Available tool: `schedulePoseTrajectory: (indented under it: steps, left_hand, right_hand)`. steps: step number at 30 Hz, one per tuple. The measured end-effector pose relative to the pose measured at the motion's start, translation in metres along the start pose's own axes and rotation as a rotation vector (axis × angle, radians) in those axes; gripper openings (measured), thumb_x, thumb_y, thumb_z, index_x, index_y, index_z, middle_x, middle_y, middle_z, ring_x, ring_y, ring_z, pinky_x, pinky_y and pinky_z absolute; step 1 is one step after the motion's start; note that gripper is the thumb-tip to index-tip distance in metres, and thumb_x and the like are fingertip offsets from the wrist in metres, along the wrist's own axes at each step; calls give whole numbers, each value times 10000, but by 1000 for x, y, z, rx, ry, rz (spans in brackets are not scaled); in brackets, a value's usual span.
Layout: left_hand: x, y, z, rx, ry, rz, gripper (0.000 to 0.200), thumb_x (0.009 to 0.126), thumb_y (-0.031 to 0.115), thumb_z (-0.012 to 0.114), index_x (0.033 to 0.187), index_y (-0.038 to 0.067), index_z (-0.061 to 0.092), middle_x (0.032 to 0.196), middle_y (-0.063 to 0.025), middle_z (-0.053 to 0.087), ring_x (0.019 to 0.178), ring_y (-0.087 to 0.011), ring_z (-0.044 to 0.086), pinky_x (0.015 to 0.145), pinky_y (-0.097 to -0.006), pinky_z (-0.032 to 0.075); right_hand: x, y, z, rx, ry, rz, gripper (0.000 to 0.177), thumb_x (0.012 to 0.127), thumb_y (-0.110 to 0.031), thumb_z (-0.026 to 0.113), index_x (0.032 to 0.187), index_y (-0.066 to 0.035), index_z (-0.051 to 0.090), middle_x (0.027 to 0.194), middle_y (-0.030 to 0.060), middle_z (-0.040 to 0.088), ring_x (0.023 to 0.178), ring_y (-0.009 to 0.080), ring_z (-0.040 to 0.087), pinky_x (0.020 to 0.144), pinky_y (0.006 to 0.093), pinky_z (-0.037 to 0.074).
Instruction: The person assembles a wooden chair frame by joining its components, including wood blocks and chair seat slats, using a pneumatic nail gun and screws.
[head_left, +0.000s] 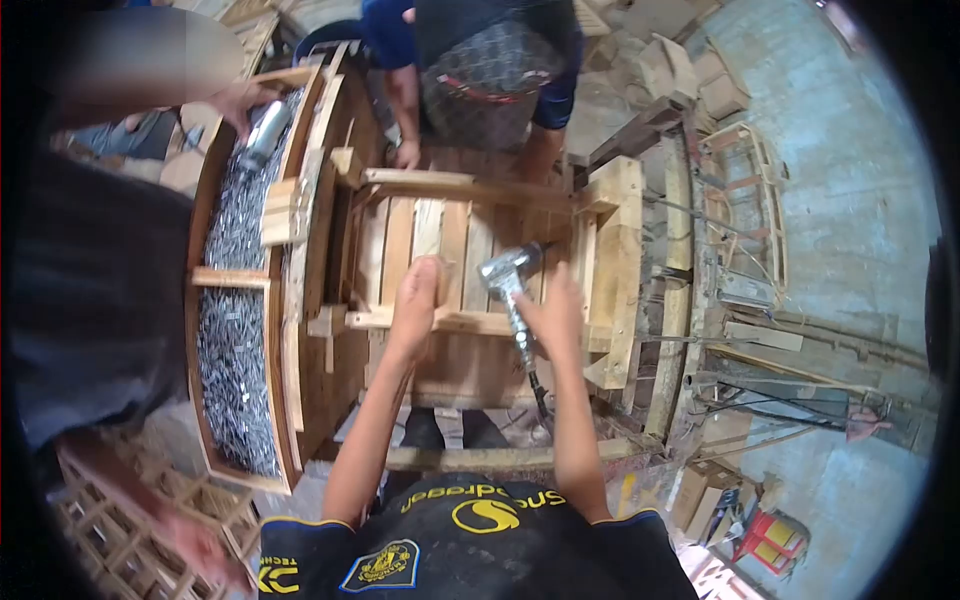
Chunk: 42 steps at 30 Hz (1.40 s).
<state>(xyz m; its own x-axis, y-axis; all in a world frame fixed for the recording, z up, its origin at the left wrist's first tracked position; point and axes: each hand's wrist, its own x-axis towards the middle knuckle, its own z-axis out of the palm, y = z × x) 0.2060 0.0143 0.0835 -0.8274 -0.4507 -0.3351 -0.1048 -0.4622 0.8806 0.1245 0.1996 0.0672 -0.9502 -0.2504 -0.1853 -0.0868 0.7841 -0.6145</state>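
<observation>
In front of me lies a wooden crate frame [385, 318] with a slatted panel [455, 250] across its inside. My left hand [418, 295] is above its near rail, fingers curled and thumb uppermost; whatever they hold is hidden. A silver air-powered tool [508, 268] rests over the slats and near rail, its handle pointing toward me and a dark hose trailing from its end. Right beside that handle, my right hand [556, 315] is blurred by motion, its thumb toward the tool and its fingers stretched forward, not wrapped round it.
On the left, a long divided wooden tray [231, 278] is full of metal fasteners; another person's hand [240, 105] is at a metal canister [266, 130] there. Across the crate, a capped person [490, 80] leans in. A timber workbench frame [672, 330] stands at right.
</observation>
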Motion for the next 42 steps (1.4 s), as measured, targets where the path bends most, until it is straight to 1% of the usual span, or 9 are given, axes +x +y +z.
schedulePoseTrajectory:
  steps: [1,2,8,11,17,20,23,30,42]
  left_hand:
    - [16,-3,-3,9,39,-3,340,1050,329,418,930,66,597,830,38,521,725,-68,427,629,-256,365]
    - [31,-9,-4,43,24,-51,346,1048,342,421,917,69,588,809,41,501,713,-69,413,619,-259,356]
    - [105,-61,41,103,-1,-226,387,1019,442,448,863,103,552,681,42,439,585,-87,381,523,-268,330]
    - [137,-94,68,-134,-234,-258,397,1042,362,415,739,116,483,595,31,392,504,-90,321,461,-279,267]
    - [180,-143,144,-23,-322,-142,403,1038,326,440,696,113,451,586,9,451,482,-106,371,455,-284,289]
    - [174,-152,190,143,136,-86,399,991,354,538,715,69,498,651,-55,558,570,-164,512,543,-327,409]
    - [169,-162,201,481,308,-32,391,927,378,628,786,19,562,760,-137,632,726,-243,599,705,-380,474]
    - [166,-162,192,524,212,55,377,912,356,645,870,-15,599,835,-190,651,785,-287,606,764,-402,471]
    - [163,-166,208,435,486,-21,348,933,301,625,898,-43,581,855,-204,662,806,-288,638,763,-403,487]
  right_hand:
    - [9,10,13,-228,15,44,798,732,-345,808,1322,30,424,1147,230,599,1006,379,617,882,448,494]
    - [23,17,28,-149,-242,158,932,695,-322,817,1366,71,303,1202,274,550,1073,454,584,948,500,468]
    - [26,4,58,-200,-112,279,641,700,-184,740,1220,39,439,1073,276,605,1017,456,607,890,515,491]
    - [-2,-11,12,-178,-154,285,604,723,-168,708,1220,34,431,1074,271,598,979,458,618,854,516,503]
    - [-83,-17,-72,-173,-173,157,647,671,-144,727,1244,-23,452,1112,221,607,971,436,610,819,506,503]
    - [-104,-13,-88,-171,-187,125,648,659,-133,726,1245,-41,464,1105,199,603,957,445,604,803,504,499]
    - [-117,-7,-90,-179,-214,139,623,653,-133,726,1221,-40,486,1117,197,598,947,449,603,794,504,498]
    - [-137,2,-78,43,-234,157,603,653,-130,742,1181,-13,477,1104,224,591,971,458,594,814,512,488]
    - [-153,9,-60,609,-3,181,621,654,-102,765,1198,33,499,954,205,668,897,359,682,776,409,523]
